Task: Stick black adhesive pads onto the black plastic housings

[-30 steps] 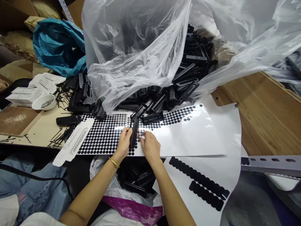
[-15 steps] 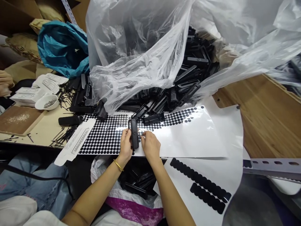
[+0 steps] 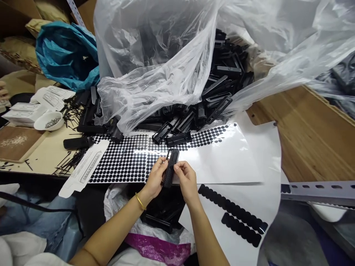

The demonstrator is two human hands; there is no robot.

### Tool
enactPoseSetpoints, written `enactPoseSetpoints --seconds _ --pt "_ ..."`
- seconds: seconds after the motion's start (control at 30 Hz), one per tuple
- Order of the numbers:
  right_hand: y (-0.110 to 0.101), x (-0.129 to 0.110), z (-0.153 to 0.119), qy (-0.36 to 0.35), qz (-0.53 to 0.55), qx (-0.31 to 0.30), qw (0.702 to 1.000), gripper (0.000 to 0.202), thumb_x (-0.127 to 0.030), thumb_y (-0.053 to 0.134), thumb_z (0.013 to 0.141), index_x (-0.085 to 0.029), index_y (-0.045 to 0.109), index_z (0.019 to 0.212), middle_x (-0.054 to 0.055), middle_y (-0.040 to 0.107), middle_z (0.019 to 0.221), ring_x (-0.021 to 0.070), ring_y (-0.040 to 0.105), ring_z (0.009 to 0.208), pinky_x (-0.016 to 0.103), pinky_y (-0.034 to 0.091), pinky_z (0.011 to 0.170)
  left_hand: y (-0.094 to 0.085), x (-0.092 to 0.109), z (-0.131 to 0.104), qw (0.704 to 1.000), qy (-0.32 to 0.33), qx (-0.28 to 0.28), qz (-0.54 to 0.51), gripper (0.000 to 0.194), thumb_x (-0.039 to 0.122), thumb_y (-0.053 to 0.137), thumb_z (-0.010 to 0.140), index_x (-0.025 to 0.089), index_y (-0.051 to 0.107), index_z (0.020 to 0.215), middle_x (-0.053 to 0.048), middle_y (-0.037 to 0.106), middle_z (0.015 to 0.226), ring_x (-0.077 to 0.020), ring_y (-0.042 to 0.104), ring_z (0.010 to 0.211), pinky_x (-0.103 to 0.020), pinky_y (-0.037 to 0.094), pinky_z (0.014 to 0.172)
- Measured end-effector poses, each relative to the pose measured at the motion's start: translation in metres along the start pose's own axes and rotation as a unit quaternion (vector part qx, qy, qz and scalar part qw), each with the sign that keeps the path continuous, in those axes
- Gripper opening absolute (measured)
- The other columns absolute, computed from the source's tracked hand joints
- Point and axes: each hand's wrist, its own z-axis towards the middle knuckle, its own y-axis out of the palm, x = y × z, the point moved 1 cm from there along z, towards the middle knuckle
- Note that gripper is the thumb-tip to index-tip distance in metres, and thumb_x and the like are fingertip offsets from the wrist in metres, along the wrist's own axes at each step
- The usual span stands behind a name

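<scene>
My left hand (image 3: 155,180) is closed around a long black plastic part (image 3: 172,162) with a carbon-fibre-like woven face, held tilted above the front of the sticker sheet. My right hand (image 3: 187,180) is pinched, its fingertips at the part's right edge; anything between them is too small to make out. Beneath both hands lies the white sheet (image 3: 230,166) with rows of round black stickers (image 3: 119,159), its right portion bare. Just beyond the held part, more black plastic frames (image 3: 179,139) lie on the sheet.
A clear plastic bag (image 3: 155,85) spills black parts (image 3: 219,88) at the back. On the left are a white bowl of small metal pieces (image 3: 49,121), a flattened printed box (image 3: 85,170) and a blue bag (image 3: 66,55). Overlapping black sticker strips (image 3: 233,207) lie at right; an open sack (image 3: 155,244) stands below.
The plastic part has moved right and toward me, tilting more. My right hand has gone from beside the part to touching its edge. The whole view has shifted slightly.
</scene>
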Motion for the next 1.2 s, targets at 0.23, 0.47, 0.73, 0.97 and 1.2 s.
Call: enactPoseSetpoints --seconds 0.23,0.47,0.73,0.97,1.2 --pt "-0.001 -0.001 -0.006 -0.003 -0.035 0.027 0.999 0.015 -0.033 0.051 0.077 -0.021 0.049 0.07 -0.003 0.049 0.063 0.0118 0.045 0.056 0.024 0.039 0.052 0.008 -0.001 -0.005 1.0 -0.004 0.002 -0.002 0.031 0.041 0.072 0.065 0.02 0.053 0.08 0.006 0.056 0.069 -0.0065 0.052 0.062 -0.017 0.042 0.059" --pt "0.0 -0.009 -0.009 -0.04 -0.112 0.024 0.993 0.011 -0.029 0.048 0.081 -0.021 0.047 0.072 -0.004 0.048 0.062 0.01 0.041 0.05 0.022 0.035 0.047 0.006 -0.005 -0.006 0.996 0.066 0.003 0.065 0.026 0.042 0.065 0.074 0.021 0.052 0.083 0.006 0.054 0.071 -0.0064 0.05 0.063 -0.017 0.041 0.06" --pt "-0.047 0.004 -0.038 -0.092 -0.283 0.163 0.941 0.011 -0.031 0.049 0.083 -0.021 0.051 0.08 0.0 0.056 0.07 0.0133 0.05 0.056 0.026 0.042 0.056 0.005 -0.002 -0.004 0.993 -0.037 -0.094 0.066 0.03 0.044 0.062 0.078 0.017 0.049 0.081 -0.004 0.068 0.088 -0.0144 0.066 0.078 -0.03 0.05 0.077" --pt "-0.085 0.027 -0.068 -0.11 -0.413 0.161 0.89 0.02 -0.035 0.045 0.087 -0.019 0.057 0.093 0.003 0.059 0.072 0.016 0.054 0.059 0.028 0.043 0.054 0.024 -0.023 0.006 0.977 -0.134 -0.16 0.039 0.03 0.042 0.064 0.077 0.016 0.05 0.078 -0.01 0.07 0.093 -0.0208 0.067 0.088 -0.042 0.047 0.091" --pt "-0.076 0.038 -0.058 -0.124 -0.419 0.177 0.882 0.015 -0.031 0.043 0.088 -0.02 0.053 0.085 0.005 0.055 0.077 0.0174 0.054 0.067 0.028 0.043 0.056 0.029 -0.035 0.013 0.975 -0.147 -0.165 0.018 0.028 0.04 0.064 0.078 0.016 0.049 0.076 -0.01 0.07 0.092 -0.0218 0.066 0.093 -0.043 0.045 0.093"
